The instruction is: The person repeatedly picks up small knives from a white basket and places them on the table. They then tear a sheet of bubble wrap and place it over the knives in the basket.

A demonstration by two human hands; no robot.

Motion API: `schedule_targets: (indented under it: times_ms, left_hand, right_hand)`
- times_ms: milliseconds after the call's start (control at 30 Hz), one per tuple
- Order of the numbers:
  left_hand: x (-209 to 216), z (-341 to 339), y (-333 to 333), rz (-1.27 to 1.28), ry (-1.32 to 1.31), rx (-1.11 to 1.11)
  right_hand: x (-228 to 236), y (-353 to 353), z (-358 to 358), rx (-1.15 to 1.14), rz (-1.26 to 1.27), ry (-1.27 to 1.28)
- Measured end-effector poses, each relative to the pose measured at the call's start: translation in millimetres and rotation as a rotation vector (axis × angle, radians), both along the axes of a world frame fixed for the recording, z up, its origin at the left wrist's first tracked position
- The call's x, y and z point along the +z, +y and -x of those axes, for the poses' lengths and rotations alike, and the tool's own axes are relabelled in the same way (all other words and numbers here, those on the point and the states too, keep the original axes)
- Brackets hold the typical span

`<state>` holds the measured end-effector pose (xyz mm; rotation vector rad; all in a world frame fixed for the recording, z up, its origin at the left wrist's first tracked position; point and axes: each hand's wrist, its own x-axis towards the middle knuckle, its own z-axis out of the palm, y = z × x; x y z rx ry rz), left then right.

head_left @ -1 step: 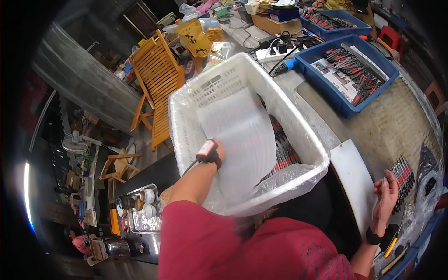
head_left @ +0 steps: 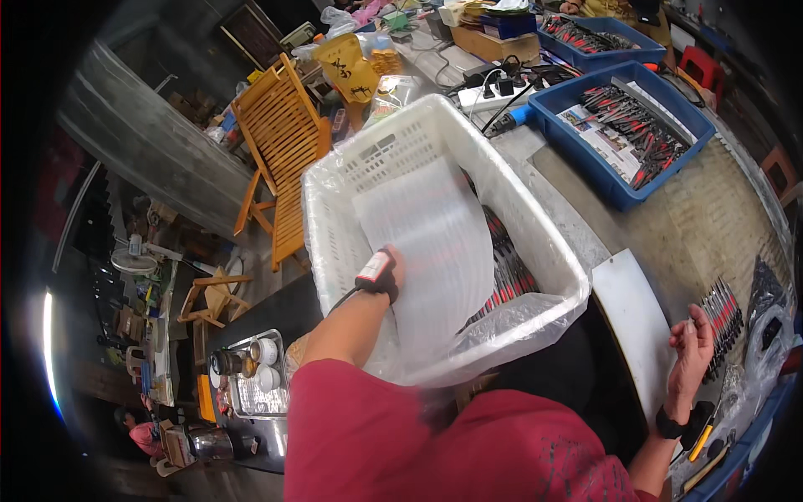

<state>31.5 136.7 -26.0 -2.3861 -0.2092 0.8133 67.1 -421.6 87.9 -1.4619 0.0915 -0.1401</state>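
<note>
My left hand, with a black strap and a small box on its back, reaches into a white plastic crate. It rests at the left edge of a translucent, cloudy sheet, which bends over the crate's contents; its fingers are mostly hidden. Beside the sheet, slim tools with red and black handles show in the crate. My right hand hovers at the right, palm up, its fingers loosely curled and apart, nothing visible in them. Close beside it lies a row of similar red-and-black tools.
Clear plastic lining hangs over the crate's near rim. Two blue bins of tools, one nearer, stand beyond on the table. A white board lies right of the crate. Left are a wooden folding chair and a metal tray with cups.
My left hand has shifted very slightly to the right along the sheet. My right hand and the crate look unmoved.
</note>
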Motion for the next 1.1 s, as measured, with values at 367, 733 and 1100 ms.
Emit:
schedule_targets:
  times_ms: [367, 733, 1100]
  left_hand:
    - [46.0, -28.1, -95.3, 0.825, -0.453, 0.114]
    - [25.0, -36.6, -109.2, 0.765, -0.455, 0.147]
    - [9.8, -47.6, -103.6, 0.816, -0.561, 0.165]
  right_hand:
    - [-3.3, -0.5, 10.9, 0.036, 0.022, 0.026]
    - [-6.0, 4.9, 21.6, 0.022, 0.051, 0.057]
    - [-13.8, 12.0, 24.6, 0.012, 0.073, 0.084]
